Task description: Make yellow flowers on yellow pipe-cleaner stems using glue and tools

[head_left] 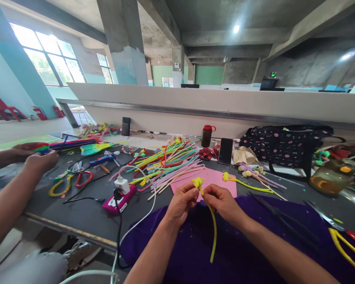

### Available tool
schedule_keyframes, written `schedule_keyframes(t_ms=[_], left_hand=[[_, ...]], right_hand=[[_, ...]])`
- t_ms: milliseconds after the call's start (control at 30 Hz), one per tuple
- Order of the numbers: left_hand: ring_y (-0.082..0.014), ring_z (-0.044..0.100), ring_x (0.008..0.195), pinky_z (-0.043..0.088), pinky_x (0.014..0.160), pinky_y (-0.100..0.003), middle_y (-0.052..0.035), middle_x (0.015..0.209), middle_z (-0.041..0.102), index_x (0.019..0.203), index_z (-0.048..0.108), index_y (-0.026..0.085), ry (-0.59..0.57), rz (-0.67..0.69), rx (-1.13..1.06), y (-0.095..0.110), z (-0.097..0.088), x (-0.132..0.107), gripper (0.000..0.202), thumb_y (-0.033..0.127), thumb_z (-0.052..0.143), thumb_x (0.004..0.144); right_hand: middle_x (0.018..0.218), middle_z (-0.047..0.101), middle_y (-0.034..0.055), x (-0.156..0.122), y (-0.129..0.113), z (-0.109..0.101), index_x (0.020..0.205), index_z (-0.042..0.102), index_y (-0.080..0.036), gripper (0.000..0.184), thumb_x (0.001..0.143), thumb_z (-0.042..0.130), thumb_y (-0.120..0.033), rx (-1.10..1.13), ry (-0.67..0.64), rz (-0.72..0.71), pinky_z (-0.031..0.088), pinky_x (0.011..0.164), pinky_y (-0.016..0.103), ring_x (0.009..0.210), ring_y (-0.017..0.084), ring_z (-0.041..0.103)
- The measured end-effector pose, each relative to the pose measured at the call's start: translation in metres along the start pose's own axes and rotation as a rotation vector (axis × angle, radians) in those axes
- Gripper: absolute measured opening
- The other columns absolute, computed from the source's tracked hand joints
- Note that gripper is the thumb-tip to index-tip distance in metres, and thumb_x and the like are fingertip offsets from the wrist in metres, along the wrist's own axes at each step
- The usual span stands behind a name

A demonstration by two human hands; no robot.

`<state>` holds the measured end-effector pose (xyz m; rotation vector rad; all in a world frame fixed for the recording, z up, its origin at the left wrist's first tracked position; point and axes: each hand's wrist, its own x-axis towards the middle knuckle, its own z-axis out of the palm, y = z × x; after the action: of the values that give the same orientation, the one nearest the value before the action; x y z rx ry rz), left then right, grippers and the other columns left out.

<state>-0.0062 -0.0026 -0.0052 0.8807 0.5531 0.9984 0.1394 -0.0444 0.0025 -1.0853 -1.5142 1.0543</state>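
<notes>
My left hand pinches a yellow pipe-cleaner flower just under its bunched head. Close beside it, my right hand has its fingers closed on the flower's stem, whose loose end hangs down in a curve over the dark purple cloth. Behind the hands lies a pink sheet. A second yellow pipe-cleaner piece with a looped head rests at its right edge. Past the sheet, a heap of many-coloured pipe cleaners is spread on the dark table.
A co-worker's hands hold something colourful at left. Scissors, a blue glue gun and a purple power strip with cables lie left. A phone, red-lidded bottle, patterned bag, jug and large scissors are right.
</notes>
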Motion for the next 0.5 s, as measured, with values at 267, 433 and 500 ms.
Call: schedule_keyframes(t_ms=[267,433,500], left_hand=[[-0.0021,0.044,0.049,0.025,0.039,-0.015,-0.0046,0.093,0.06,0.107,0.06,0.019,-0.095,0.064,0.023,0.003,0.001,-0.005,0.048,0.019,0.07,0.06],[-0.0021,0.045,0.051,0.031,0.041,-0.015,-0.004,0.097,0.06,0.109,0.058,0.022,-0.118,0.113,0.025,0.01,0.004,-0.009,0.054,0.015,0.071,0.057],[-0.003,0.047,0.052,0.033,0.044,-0.015,-0.0034,0.092,0.061,0.102,0.062,0.021,-0.108,0.105,0.044,0.011,0.005,-0.01,0.047,0.015,0.071,0.057]], right_hand=[[0.054,0.042,-0.0066,-0.004,-0.003,-0.001,0.069,0.049,-0.016,0.01,0.077,0.05,-0.021,0.01,-0.071,0.054,0.027,0.041,0.017,0.044,0.006,0.034],[0.054,0.044,-0.0059,-0.005,-0.004,-0.003,0.067,0.051,-0.015,0.009,0.075,0.05,-0.019,-0.061,-0.077,0.047,0.027,0.043,0.018,0.046,0.006,0.035],[0.054,0.044,-0.0057,-0.006,-0.004,-0.003,0.068,0.051,-0.016,0.008,0.075,0.05,-0.02,-0.045,-0.1,0.061,0.027,0.042,0.018,0.045,0.006,0.035]])
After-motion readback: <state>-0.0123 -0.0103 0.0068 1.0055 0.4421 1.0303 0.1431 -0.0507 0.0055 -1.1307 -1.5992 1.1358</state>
